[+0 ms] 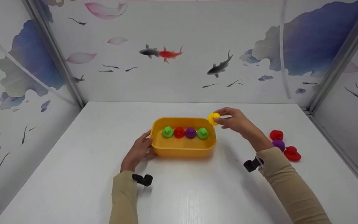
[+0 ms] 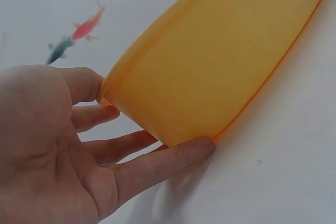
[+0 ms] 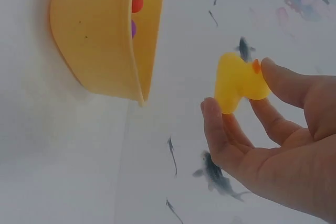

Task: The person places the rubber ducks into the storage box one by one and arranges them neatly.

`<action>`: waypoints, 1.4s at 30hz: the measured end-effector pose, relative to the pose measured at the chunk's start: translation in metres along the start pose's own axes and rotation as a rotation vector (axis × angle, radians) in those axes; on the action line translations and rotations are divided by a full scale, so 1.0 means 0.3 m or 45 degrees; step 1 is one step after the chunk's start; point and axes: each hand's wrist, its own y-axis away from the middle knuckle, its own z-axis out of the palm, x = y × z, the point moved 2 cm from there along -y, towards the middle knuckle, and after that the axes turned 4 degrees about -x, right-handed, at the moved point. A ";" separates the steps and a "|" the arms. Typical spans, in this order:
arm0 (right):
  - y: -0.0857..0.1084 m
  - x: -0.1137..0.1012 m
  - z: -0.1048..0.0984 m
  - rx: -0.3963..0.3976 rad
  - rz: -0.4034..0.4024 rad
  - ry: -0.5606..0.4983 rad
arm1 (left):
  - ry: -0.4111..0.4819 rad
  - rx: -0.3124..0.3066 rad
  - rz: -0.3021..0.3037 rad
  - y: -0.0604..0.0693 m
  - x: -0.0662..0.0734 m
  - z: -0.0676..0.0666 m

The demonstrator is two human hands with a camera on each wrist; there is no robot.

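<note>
I pinch a smooth, bulbous yellow duck in the right hand, near the far right corner of the rounded orange basin my left hand grips.

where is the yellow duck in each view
Head: yellow duck right of centre, pinched by the right hand
Left wrist: not in it
Right wrist: right of centre, above mid-height
Shared landmark: the orange-yellow tub, in all three
</note>
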 end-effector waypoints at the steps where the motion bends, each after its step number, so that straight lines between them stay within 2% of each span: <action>1: -0.007 -0.007 0.010 -0.005 0.003 0.010 | 0.007 -0.001 0.004 0.001 0.000 0.000; 7: -0.045 -0.042 0.067 -0.051 0.031 0.040 | 0.032 -0.014 0.035 0.001 -0.001 0.002; 13: -0.069 -0.078 0.130 -0.082 0.003 0.121 | 0.028 -0.005 0.017 -0.001 -0.009 -0.003; 18: -0.097 -0.105 0.185 -0.099 -0.023 0.137 | 0.038 0.007 0.006 0.003 -0.011 -0.004; 28: -0.151 -0.108 0.295 -0.139 0.057 0.057 | -0.011 0.008 -0.005 0.002 0.002 0.001; 37: -0.175 -0.106 0.387 -0.136 0.096 -0.081 | 0.021 -0.024 0.017 0.005 -0.002 -0.002; 42: -0.195 -0.103 0.442 -0.118 0.051 -0.149 | -0.010 -0.003 -0.005 0.005 0.001 0.000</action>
